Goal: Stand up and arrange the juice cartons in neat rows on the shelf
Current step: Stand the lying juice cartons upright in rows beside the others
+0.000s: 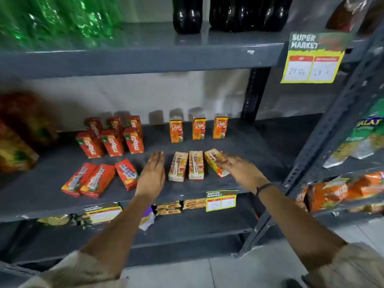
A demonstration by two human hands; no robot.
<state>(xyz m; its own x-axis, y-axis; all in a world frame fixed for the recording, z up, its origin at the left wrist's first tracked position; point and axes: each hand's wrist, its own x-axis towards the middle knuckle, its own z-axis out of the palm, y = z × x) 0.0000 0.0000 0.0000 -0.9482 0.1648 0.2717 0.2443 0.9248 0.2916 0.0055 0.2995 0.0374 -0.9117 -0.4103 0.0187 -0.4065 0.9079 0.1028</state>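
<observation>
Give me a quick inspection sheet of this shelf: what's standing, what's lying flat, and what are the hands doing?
Surface: dark grey shelf, middle tier.
Job's things: three orange cartons upright at the back; three pale cartons flat in front of them; six red cartons upright on the left; three red cartons flat in front.
Clutter: nothing seen on this tier.
Grippers: left hand open, flat, touching nothing; right hand on the rightmost flat carton, grip unclear.
Cables: nothing seen.
Surroundings: green bottles and dark bottles above; price tag; snack packets at right.
</observation>
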